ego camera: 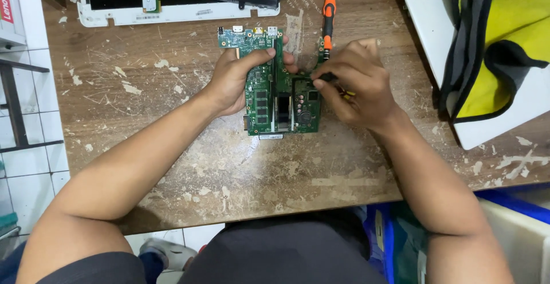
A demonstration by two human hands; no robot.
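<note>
head view: left hand (238, 80) grips green circuit board (269, 98), right hand (352, 80) pinches orange screwdriver (328, 17) on it

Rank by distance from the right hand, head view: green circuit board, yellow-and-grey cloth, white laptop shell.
From the right hand:
1. Green circuit board: touching, under the fingertips, to its left.
2. Yellow-and-grey cloth: off to its right, on a white panel.
3. White laptop shell: at the table's top edge, far left, beyond the left hand.

We see a small white label (150, 1) with green edging on the white laptop shell (172, 13) at the top, and a white box (10, 9) with red print at the far left edge.
</note>
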